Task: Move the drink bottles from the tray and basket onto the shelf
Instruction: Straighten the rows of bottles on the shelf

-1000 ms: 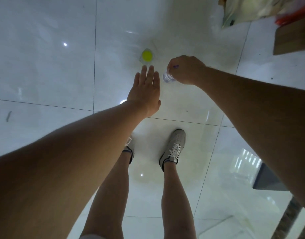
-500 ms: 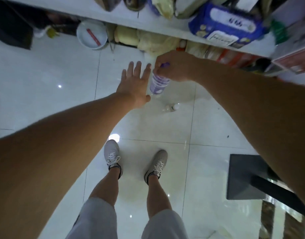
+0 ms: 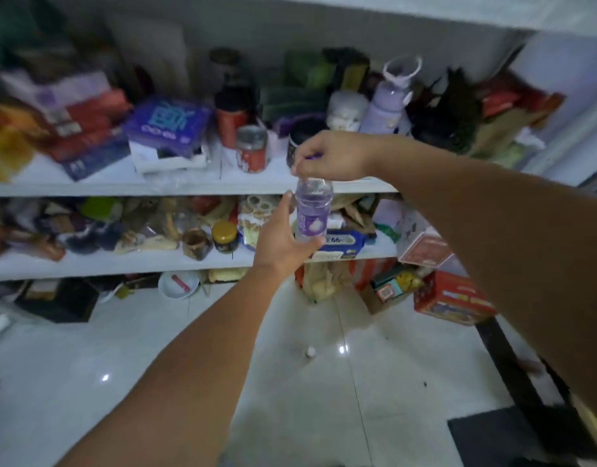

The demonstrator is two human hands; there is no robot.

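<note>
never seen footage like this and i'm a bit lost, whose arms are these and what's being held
No machine here: a person wears a wide-angle camera on the head, so you see roughly what they see. The right hand pinches the top of a purple-labelled drink bottle, and the left hand grips its lower end. Behind stands a crowded shelf with a red can, a purple box and a lavender flask. The bottle is not yet set down.

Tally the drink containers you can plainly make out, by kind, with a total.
Clear bottle with purple label, in left hand and right hand: 1
Red can on the upper shelf: 1
Lilac flask on the upper shelf: 1
Total: 3. The rest is too blurred to sort.
</note>
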